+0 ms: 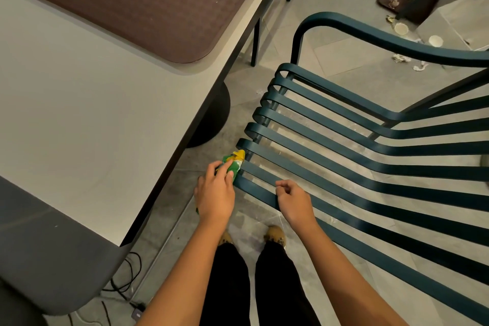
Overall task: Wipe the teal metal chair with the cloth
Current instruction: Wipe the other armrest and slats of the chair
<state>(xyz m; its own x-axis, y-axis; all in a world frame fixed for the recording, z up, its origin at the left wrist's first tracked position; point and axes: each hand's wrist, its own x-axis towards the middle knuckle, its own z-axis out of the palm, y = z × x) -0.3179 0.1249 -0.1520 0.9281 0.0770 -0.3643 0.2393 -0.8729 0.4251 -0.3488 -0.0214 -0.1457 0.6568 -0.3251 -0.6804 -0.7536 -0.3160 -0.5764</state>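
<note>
Left hand grips the green-and-yellow cloth and presses it against the front ends of the nearest seat slats of the teal metal chair. Right hand is just beside it, fingers loosely curled, holding nothing, over the nearest slat. The chair stands beside the tabletop, which carries a brown tray.

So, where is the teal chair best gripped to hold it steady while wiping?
Likely the curved armrest, taken from above: its narrow flat band stands clear over the seat slats, leaving open space beneath to wrap around.
</note>
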